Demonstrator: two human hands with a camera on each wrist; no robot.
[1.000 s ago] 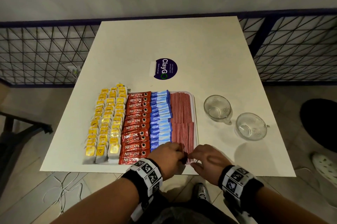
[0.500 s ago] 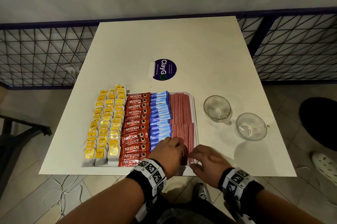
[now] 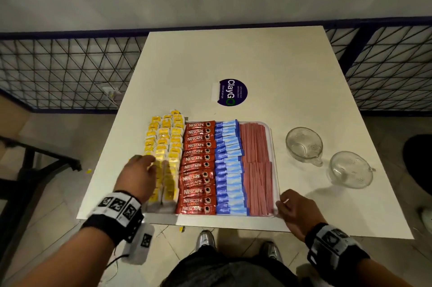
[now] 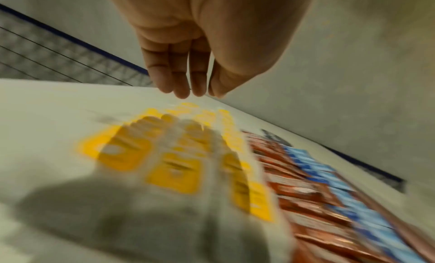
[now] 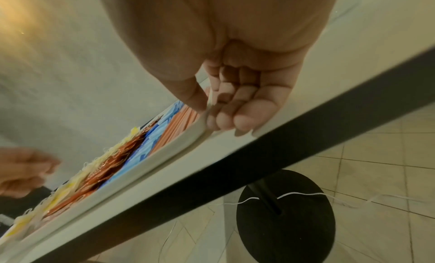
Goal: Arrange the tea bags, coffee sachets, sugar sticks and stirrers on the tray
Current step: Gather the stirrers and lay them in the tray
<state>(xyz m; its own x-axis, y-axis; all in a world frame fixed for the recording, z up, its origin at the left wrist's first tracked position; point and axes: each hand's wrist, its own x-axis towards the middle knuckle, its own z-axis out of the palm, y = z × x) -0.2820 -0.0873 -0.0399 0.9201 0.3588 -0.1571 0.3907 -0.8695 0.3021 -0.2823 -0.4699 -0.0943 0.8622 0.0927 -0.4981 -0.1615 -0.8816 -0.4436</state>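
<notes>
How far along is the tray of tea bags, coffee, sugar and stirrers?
Nearly done. The coffee sachets, sugar sticks and stirrers lie in neat columns on the tray. In hand: the right hand pinches the tray's near right corner, and the left hand is open over the tea bags. Left: probably squaring up the tea bags at the tray's left edge.

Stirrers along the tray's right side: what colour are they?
The stirrers are dusty reddish pink, clearest in the head view.
</notes>
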